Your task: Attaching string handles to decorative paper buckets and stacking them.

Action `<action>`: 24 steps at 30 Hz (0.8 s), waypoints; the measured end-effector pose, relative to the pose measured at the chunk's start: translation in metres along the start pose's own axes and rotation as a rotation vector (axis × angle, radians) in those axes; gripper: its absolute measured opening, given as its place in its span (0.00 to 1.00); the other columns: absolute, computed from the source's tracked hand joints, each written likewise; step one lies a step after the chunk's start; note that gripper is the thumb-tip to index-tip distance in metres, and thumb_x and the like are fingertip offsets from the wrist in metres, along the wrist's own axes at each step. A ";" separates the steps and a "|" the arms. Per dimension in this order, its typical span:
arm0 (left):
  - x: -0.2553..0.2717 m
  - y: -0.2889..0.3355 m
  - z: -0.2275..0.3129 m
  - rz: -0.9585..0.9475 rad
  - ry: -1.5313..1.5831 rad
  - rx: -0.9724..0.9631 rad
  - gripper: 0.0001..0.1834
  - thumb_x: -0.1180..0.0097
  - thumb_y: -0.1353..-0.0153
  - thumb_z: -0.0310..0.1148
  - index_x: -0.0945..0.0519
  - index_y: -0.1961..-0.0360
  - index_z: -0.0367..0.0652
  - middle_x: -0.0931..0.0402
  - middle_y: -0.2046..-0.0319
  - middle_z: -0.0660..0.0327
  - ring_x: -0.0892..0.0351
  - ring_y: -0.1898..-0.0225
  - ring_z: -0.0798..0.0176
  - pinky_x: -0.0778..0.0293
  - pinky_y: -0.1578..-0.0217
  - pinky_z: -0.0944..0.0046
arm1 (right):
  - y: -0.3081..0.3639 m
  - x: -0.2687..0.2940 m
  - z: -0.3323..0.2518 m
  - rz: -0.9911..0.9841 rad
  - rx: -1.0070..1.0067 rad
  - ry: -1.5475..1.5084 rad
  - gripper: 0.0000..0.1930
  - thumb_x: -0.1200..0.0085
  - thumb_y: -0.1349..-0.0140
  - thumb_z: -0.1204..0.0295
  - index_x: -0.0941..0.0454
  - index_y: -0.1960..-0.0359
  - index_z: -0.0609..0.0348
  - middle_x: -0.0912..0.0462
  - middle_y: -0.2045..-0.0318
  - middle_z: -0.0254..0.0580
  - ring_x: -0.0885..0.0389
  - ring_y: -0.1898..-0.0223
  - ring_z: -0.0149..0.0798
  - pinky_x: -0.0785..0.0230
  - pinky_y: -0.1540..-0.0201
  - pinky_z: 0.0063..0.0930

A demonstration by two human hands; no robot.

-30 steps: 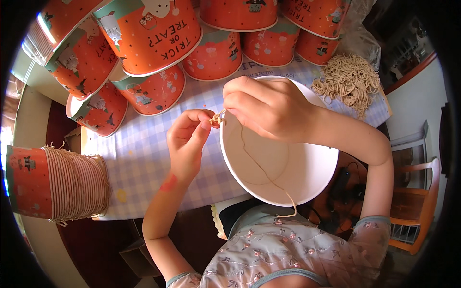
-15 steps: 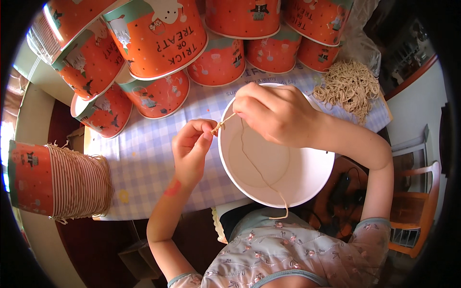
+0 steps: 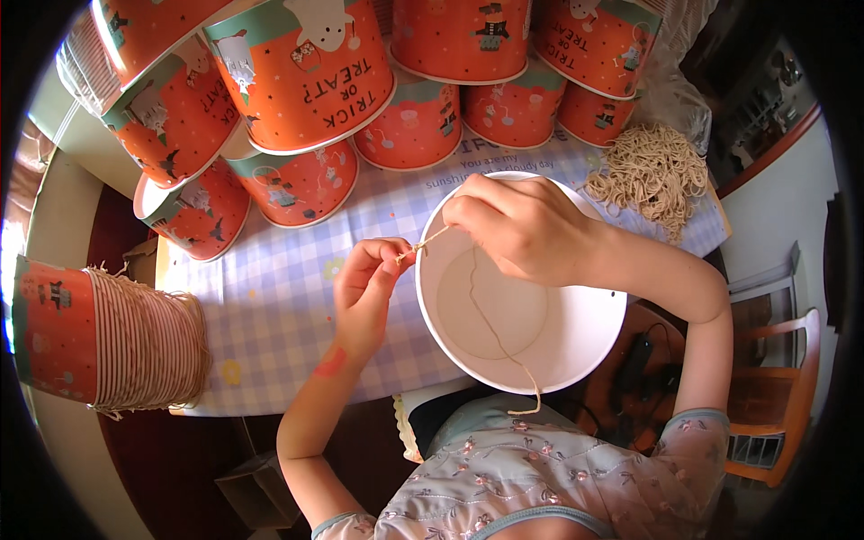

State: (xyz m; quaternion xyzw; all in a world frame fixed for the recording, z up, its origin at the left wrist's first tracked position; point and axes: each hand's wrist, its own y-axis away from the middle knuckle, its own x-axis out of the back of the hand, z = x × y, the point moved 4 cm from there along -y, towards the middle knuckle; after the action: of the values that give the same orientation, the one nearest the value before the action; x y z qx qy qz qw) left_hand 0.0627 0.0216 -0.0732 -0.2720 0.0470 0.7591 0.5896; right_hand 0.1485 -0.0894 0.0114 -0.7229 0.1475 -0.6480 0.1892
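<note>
A white-lined paper bucket (image 3: 576, 337) is tilted with its mouth toward me at the table's front edge. A thin beige string (image 3: 487, 317) hangs across its inside, and its loose end droops over the near rim. At the bucket's left rim, my left hand (image 3: 362, 292) is closed in a pinch on a small knotted part of the string. Over the mouth, my right hand (image 3: 531, 225) is closed on the same string, stretched taut between both hands. My right fingertips are partly hidden. A small dark hole shows at the bucket's right rim.
Orange patterned buckets (image 3: 306, 81) are piled along the back and left. A nested stack of buckets (image 3: 54, 333) with string handles lies at the left edge. Loose beige string (image 3: 652, 175) forms a heap at the back right. A checked cloth (image 3: 279, 342) covers the table.
Both hands still hold the string by the rim. The view has shifted slightly, so the bucket and hands sit a little lower in it.
</note>
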 end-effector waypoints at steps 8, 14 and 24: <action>-0.002 -0.010 0.018 -0.009 -0.178 -0.163 0.13 0.57 0.49 0.26 0.37 0.61 0.36 0.35 0.62 0.55 0.36 0.58 0.62 0.42 0.55 0.63 | -0.001 -0.001 0.000 0.009 0.004 0.002 0.12 0.53 0.66 0.83 0.35 0.75 0.63 0.32 0.78 0.41 0.30 0.80 0.40 0.36 0.79 0.27; -0.008 -0.014 0.020 -0.111 -0.381 -0.108 0.07 0.52 0.51 0.25 0.32 0.70 0.34 0.32 0.71 0.60 0.35 0.68 0.70 0.37 0.65 0.71 | -0.001 0.000 -0.002 0.008 0.020 0.017 0.12 0.53 0.66 0.83 0.35 0.75 0.63 0.32 0.78 0.41 0.30 0.80 0.39 0.36 0.79 0.27; -0.011 -0.009 0.021 0.031 -0.567 -0.091 0.06 0.55 0.48 0.27 0.34 0.77 0.34 0.32 0.81 0.63 0.36 0.79 0.73 0.37 0.76 0.75 | 0.002 -0.001 -0.003 0.018 0.066 0.139 0.08 0.54 0.66 0.78 0.38 0.81 0.62 0.36 0.83 0.40 0.31 0.85 0.33 0.37 0.85 0.21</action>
State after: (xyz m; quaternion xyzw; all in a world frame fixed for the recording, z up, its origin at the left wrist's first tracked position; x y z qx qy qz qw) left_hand 0.0653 0.0235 -0.0478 -0.0744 -0.1498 0.8151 0.5546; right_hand 0.1457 -0.0909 0.0098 -0.6681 0.1454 -0.6995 0.2080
